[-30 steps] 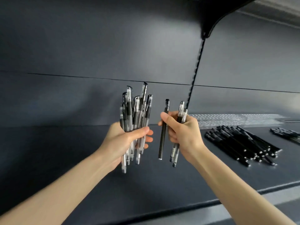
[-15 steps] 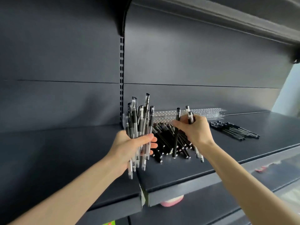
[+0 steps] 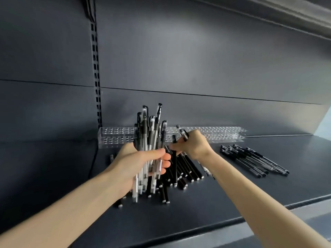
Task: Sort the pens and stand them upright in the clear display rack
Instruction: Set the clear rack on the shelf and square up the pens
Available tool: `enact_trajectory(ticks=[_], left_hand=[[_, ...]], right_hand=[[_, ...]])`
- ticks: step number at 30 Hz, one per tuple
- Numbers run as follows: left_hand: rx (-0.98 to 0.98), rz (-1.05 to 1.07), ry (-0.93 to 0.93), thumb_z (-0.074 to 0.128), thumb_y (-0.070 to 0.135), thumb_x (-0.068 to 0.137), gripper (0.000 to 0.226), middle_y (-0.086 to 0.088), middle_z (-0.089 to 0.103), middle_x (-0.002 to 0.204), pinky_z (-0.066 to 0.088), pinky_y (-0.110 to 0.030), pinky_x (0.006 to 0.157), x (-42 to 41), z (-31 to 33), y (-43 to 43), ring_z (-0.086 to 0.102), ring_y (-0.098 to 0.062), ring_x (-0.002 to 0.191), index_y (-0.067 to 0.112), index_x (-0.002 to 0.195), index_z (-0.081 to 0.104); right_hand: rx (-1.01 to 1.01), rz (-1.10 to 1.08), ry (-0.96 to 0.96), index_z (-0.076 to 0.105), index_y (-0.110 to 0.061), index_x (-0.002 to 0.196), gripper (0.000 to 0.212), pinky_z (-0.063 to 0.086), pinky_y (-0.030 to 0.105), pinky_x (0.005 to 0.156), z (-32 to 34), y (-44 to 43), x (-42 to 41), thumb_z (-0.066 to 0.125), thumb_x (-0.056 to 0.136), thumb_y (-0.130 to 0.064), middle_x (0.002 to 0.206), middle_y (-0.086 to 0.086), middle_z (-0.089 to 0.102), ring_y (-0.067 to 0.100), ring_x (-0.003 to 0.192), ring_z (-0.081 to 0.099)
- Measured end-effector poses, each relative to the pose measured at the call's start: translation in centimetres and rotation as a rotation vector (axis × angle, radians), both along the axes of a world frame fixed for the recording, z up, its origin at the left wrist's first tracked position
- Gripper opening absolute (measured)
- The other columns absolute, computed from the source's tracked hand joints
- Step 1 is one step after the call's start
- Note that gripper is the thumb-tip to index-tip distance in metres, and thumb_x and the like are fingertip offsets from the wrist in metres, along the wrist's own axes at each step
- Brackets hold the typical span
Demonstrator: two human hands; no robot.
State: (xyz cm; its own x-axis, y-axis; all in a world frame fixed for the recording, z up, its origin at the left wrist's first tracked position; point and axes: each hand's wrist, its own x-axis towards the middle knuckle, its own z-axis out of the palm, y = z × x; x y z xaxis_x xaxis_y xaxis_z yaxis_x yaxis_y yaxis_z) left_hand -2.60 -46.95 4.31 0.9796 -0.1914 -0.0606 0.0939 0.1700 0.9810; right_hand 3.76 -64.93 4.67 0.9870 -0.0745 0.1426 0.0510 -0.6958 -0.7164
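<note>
My left hand (image 3: 141, 165) grips an upright bundle of clear-barrelled pens with black caps (image 3: 151, 129). To its right my right hand (image 3: 194, 144) holds a few pens: a black pen (image 3: 174, 158) pinched between thumb and fingers, pointing down over the pile, and clear pens (image 3: 183, 133) sticking up behind the knuckles. Below both hands lies a pile of black pens (image 3: 186, 170) on the dark shelf (image 3: 232, 197). The clear display rack (image 3: 222, 134) with rows of holes stands along the shelf's back wall, with no pens standing in it.
A second group of dark pens (image 3: 254, 159) lies flat on the shelf to the right. A slotted upright (image 3: 95, 72) runs up the back panel at left. The shelf's front edge (image 3: 223, 222) crosses the lower right.
The view has swung right and closer to the shelf. My right hand has lowered with its pens, bringing the black pen down over the black pile. My left hand keeps its bundle.
</note>
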Motion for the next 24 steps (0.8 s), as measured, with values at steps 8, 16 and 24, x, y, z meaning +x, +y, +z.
enact_trajectory(ticks=[8, 16, 24], left_hand=[[-0.037, 0.149, 0.002, 0.072, 0.011, 0.077, 0.014, -0.013, 0.074, 0.081, 0.051, -0.020, 0.047, -0.7, -0.2, -7.6, 0.071, -0.017, 0.065, -0.001, 0.083, 0.073], [-0.079, 0.106, 0.012, 0.080, 0.018, 0.060, 0.021, -0.009, 0.074, 0.091, 0.055, -0.025, 0.055, -1.0, -1.2, -18.9, 0.072, -0.017, 0.079, 0.010, 0.078, 0.077], [-0.106, 0.198, 0.065, 0.080, 0.013, 0.066, 0.015, -0.011, 0.074, 0.081, 0.054, -0.024, 0.053, 1.6, -2.3, -24.8, 0.072, -0.015, 0.071, 0.005, 0.077, 0.075]], right_hand=[[0.735, 0.311, 0.081, 0.067, -0.009, 0.077, 0.031, 0.022, 0.018, 0.034, 0.7, -6.1, -0.8, 0.071, 0.080, -0.040, 0.065, 0.000, 0.059, 0.008, 0.038, 0.030], [0.885, 0.589, 0.155, 0.065, -0.013, 0.063, 0.016, 0.022, 0.017, 0.035, 0.4, -16.3, -1.7, 0.071, 0.074, -0.024, 0.061, 0.000, 0.049, 0.006, 0.040, 0.030], [0.861, 0.312, 0.277, 0.063, -0.005, 0.077, 0.028, 0.037, 0.021, 0.044, 0.6, -23.8, 1.0, 0.048, 0.096, -0.020, 0.058, 0.002, 0.051, 0.012, 0.048, 0.042]])
